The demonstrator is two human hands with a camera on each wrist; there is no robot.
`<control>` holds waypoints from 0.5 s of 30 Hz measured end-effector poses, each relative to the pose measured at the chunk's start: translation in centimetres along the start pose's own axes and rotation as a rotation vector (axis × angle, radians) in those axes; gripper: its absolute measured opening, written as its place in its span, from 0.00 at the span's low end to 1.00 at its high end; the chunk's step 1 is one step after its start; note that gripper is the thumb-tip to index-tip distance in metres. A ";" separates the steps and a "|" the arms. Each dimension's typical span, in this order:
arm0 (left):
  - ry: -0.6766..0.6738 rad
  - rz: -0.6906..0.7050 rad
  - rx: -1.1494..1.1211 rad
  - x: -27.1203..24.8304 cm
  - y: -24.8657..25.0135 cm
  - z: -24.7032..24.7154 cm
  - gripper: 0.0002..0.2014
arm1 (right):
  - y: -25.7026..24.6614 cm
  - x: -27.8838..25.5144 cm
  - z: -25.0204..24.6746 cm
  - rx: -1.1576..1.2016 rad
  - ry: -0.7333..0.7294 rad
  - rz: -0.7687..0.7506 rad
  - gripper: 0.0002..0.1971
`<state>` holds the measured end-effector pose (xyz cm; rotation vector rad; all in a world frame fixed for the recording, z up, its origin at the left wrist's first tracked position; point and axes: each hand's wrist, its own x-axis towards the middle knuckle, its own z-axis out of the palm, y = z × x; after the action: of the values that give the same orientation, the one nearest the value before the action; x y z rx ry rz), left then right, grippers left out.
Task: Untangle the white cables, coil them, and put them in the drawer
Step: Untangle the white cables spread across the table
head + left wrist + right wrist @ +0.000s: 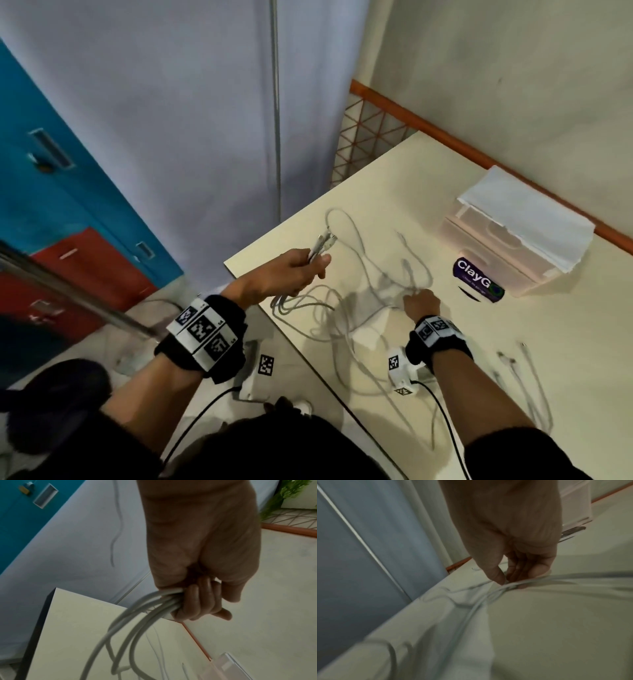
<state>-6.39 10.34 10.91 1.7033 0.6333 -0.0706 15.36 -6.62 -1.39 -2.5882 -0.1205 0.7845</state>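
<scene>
A tangle of white cables (370,301) sprawls over the cream table (513,342). My left hand (294,270) is raised above the table's left corner, fingers curled round a bunch of cable strands (150,607), with plug ends (323,243) sticking out past the thumb. My right hand (421,301) is down on the table at the middle of the tangle; its thumb and fingers (518,573) pinch a strand (488,595) there. A translucent pink drawer unit (507,250) stands at the back right, its drawers pushed in.
White paper lies on top of the drawer unit. A dark "ClayGo" sticker (479,281) lies in front of it. More white cables (527,383) lie straight at the right. A small white charger block (366,339) sits near my right wrist. Blue and red cabinets (68,212) stand left.
</scene>
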 end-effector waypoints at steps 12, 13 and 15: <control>0.013 0.140 -0.179 4.5 2.8 5.3 0.17 | -3.7 -9.5 -7.1 0.609 -0.221 -0.686 0.07; 0.013 0.140 -0.204 4.9 3.2 6.1 0.18 | -3.3 -10.1 -7.1 0.595 -0.228 -0.699 0.07; 0.024 0.130 -0.248 5.5 3.6 7.3 0.19 | -2.7 -10.9 -6.6 0.564 -0.243 -0.720 0.07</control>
<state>1.99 5.26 10.23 1.5027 0.5249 0.1162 9.93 -8.90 10.21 -1.7232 -0.7396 0.7089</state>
